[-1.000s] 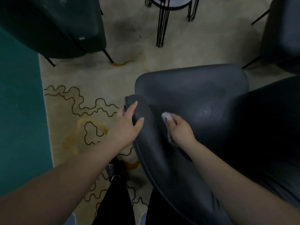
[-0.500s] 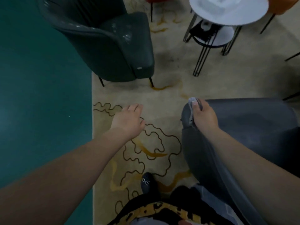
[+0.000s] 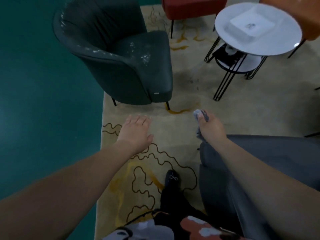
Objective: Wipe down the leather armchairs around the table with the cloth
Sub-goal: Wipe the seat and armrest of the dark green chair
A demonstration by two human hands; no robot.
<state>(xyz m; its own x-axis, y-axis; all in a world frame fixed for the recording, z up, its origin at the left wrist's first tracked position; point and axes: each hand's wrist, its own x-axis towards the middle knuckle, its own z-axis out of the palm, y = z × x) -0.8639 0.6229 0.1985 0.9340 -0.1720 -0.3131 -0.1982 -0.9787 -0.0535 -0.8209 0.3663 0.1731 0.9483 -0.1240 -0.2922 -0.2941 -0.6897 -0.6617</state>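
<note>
My right hand (image 3: 210,129) grips a small grey cloth (image 3: 200,115), bunched in its fingers, in the air just past the front corner of a dark grey leather armchair (image 3: 285,156) at the lower right. My left hand (image 3: 136,131) hovers flat over the rug with fingers spread and holds nothing. A second dark leather armchair (image 3: 124,66) stands ahead at the upper left, its seat and armrest speckled with pale marks. Both hands are clear of either chair.
A round white side table (image 3: 280,42) on black wire legs stands at the upper right, carrying a white square dish (image 3: 251,25). A red chair (image 3: 192,7) sits beyond it. Beige patterned rug (image 3: 190,94) underfoot, green floor (image 3: 43,118) to the left. My shoe (image 3: 171,179) is below.
My left hand let go of the near armchair's edge and now hovers over the rug. My right hand lifted the cloth off that chair. The view swung toward the far armchair and table.
</note>
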